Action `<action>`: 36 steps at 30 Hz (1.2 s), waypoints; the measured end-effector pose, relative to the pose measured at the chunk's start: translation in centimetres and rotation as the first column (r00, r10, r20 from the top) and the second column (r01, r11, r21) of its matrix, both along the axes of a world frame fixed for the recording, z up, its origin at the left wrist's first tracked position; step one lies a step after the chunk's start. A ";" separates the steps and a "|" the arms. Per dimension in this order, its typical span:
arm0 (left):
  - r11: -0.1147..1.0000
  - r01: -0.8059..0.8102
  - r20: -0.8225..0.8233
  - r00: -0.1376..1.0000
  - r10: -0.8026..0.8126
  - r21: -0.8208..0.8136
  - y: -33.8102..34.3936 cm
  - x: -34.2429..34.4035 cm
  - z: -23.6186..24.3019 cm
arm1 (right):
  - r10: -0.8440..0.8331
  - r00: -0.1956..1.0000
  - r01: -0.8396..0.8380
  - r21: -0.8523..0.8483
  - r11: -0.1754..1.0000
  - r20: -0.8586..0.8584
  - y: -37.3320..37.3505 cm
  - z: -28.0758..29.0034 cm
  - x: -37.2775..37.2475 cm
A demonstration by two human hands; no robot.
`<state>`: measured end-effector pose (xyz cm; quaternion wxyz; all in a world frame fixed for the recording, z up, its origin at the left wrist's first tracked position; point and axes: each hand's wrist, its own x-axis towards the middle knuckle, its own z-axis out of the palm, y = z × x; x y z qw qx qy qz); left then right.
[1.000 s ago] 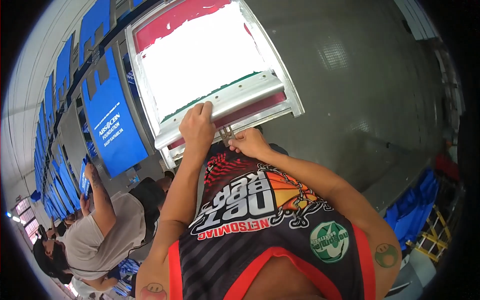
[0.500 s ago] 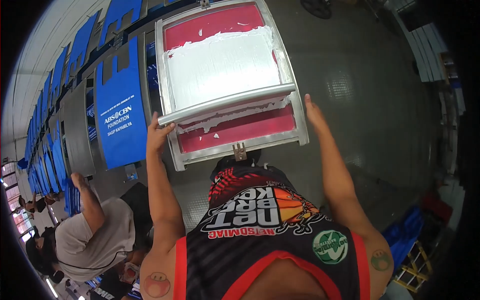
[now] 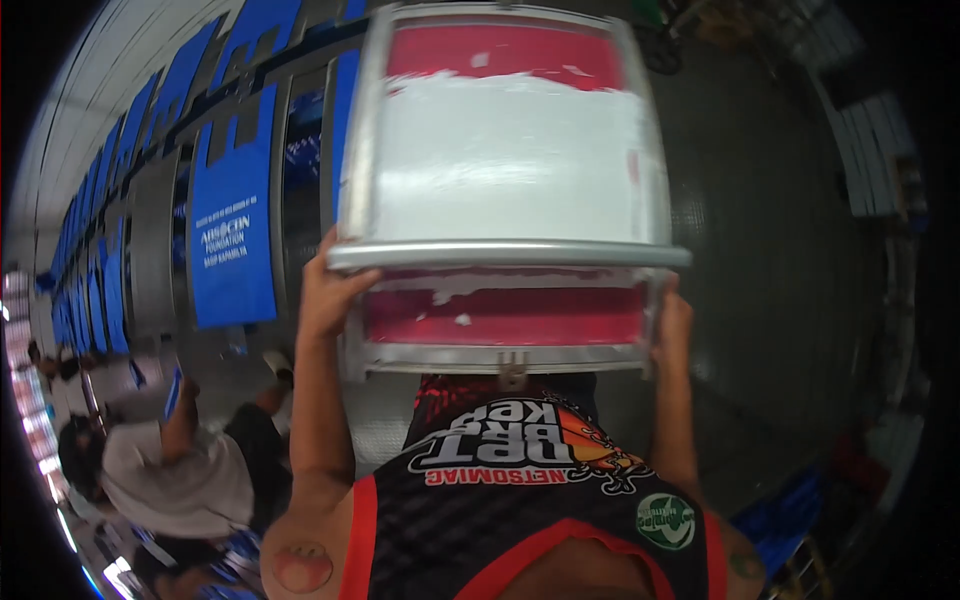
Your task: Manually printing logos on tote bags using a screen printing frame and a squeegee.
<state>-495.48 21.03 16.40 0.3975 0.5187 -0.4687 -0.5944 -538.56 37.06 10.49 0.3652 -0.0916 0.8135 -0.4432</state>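
A silver metal-framed printing screen [image 3: 648,150] is held up in front of my torso. Its red mesh [image 3: 505,320] carries a broad layer of white ink [image 3: 500,160]. Across the near part of the frame lies a long metal squeegee bar [image 3: 510,255], its ends reaching past both side rails. My left hand [image 3: 332,292] is closed round the left rail, by the bar's left end. On the opposite rail, just below the bar's right end, my right hand [image 3: 674,322] grips with its fingers partly hidden. A small metal bracket [image 3: 512,370] sits on the near rail.
Rows of blue fabric pieces [image 3: 235,270] lie on a long rack of grey panels [image 3: 155,260] at the left. A co-worker in a light shirt [image 3: 185,480] is at lower left. Blue material [image 3: 780,520] lies at lower right, above the grey floor [image 3: 770,300].
The screen has shifted right and closer to me, and now sits straighter. My right hand, apart from the frame before, now holds its right rail. The co-worker's raised arm has moved.
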 end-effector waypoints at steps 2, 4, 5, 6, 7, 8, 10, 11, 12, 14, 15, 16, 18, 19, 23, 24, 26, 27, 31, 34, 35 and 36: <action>0.990 0.141 0.095 0.985 -0.142 0.015 1.2 -7.1 -0.3 | -0.110 0.994 0.111 -0.043 0.993 0.028 3.8 -0.6 -7.8; 0.973 0.223 0.167 0.963 -0.211 -0.057 3.0 -14.7 0.0 | -0.152 0.987 0.152 -0.003 0.988 -0.055 6.2 1.9 -13.9; 0.966 0.243 0.201 0.954 -0.223 -0.083 4.3 -18.3 -1.4 | -0.169 0.980 0.172 0.014 0.985 -0.109 8.0 2.9 -17.4; 0.952 0.282 0.243 0.938 -0.247 -0.117 4.4 -21.5 -2.9 | -0.202 0.967 0.207 0.016 0.978 -0.156 8.9 3.4 -20.5; 0.959 0.269 0.204 0.947 -0.247 -0.090 4.6 -24.6 -3.5 | -0.209 0.959 0.220 0.035 0.975 -0.192 9.8 3.8 -23.0; 0.966 0.253 0.166 0.956 -0.241 -0.059 5.3 -27.5 -3.6 | -0.210 0.951 0.228 0.056 0.972 -0.227 10.5 4.8 -25.7; 0.954 0.300 0.132 0.946 -0.295 -0.018 5.3 -32.5 -2.5 | -0.200 0.955 0.215 0.046 0.976 -0.219 11.0 6.8 -30.8; 0.949 0.307 0.129 0.946 -0.297 -0.067 5.0 -34.7 -2.0 | -0.205 0.954 0.216 0.028 0.976 -0.218 10.9 7.3 -32.9; 0.948 0.308 0.134 0.946 -0.296 -0.079 4.1 -36.6 -2.5 | -0.208 0.954 0.217 0.016 0.976 -0.215 10.3 6.4 -34.7; 0.927 0.342 0.122 0.938 -0.326 -0.152 2.2 -39.5 -3.2 | -0.262 0.940 0.248 -0.091 0.965 -0.219 8.9 4.2 -37.4; 0.930 0.311 0.176 0.944 -0.279 -0.194 2.2 -41.0 -2.6 | -0.267 0.938 0.249 -0.104 0.963 -0.220 8.3 4.0 -39.1; 0.919 0.331 0.174 0.939 -0.298 -0.214 2.3 -42.1 -2.6 | -0.279 0.942 0.256 -0.138 0.957 -0.185 8.0 3.8 -40.0; 0.949 0.253 0.038 0.967 -0.250 -0.191 2.7 -43.2 -3.5 | -0.337 0.928 0.302 -0.205 0.931 -0.160 8.2 3.2 -41.1; 0.938 0.245 0.056 0.969 -0.239 -0.247 2.9 -43.5 -4.4 | -0.310 0.930 0.277 -0.180 0.944 -0.197 8.0 2.3 -41.5; 0.954 0.181 -0.054 0.978 -0.199 -0.238 4.1 -41.9 -8.0 | -0.227 0.944 0.183 -0.193 0.964 -0.238 8.9 -0.2 -43.7; 0.945 0.177 -0.071 0.977 -0.203 -0.274 4.0 -41.5 -9.5 | -0.188 0.938 0.146 -0.159 0.976 -0.292 8.8 -0.9 -43.5; 0.919 0.204 -0.042 0.972 -0.231 -0.337 5.0 -40.9 -11.2 | -0.168 0.923 0.123 -0.147 0.981 -0.345 9.0 -1.9 -42.6; 0.915 0.197 -0.010 0.977 -0.214 -0.353 5.8 -40.8 -11.7 | -0.167 0.924 0.107 -0.189 0.976 -0.343 9.5 -2.5 -42.2; 0.909 0.144 -0.027 0.985 -0.168 -0.392 7.9 -40.8 -13.0 | -0.120 0.940 0.042 -0.241 0.970 -0.319 10.7 -3.4 -41.7; 0.903 0.185 0.002 0.980 -0.200 -0.387 8.5 -41.0 -12.6 | -0.092 0.958 0.012 -0.285 0.959 -0.270 11.8 -6.2 -41.8; 0.929 0.154 -0.109 0.974 -0.201 -0.336 8.7 -41.3 -12.2 | -0.125 0.956 0.039 -0.309 0.950 -0.264 11.4 -7.1 -41.5; 0.926 0.155 -0.091 0.976 -0.198 -0.345 9.1 -41.4 -12.4 | -0.155 0.952 0.063 -0.326 0.943 -0.264 11.6 -7.8 -41.8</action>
